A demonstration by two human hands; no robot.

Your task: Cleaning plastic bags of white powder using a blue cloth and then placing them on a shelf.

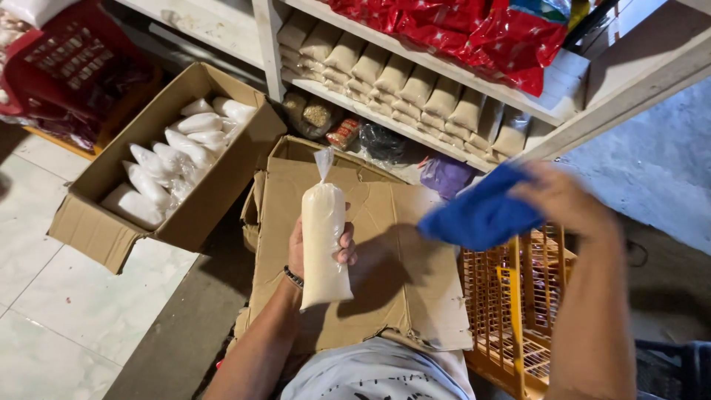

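Left hand (320, 248) is wrapped around a soft, hefty bag of white grains (324, 244) over the flattened cardboard box (385, 289); grab mid-body. Right hand (566, 201) pinches a blue cloth (481, 215).

- Head camera looks steeply down from above, close over the hands and a flattened box (355, 244).
- Faces shelves (415, 81) ahead.

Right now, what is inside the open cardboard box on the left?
The cardboard box holds clear bags of white powder, piled loosely. What lies under the top bags, and the box floor, cannot be seen.
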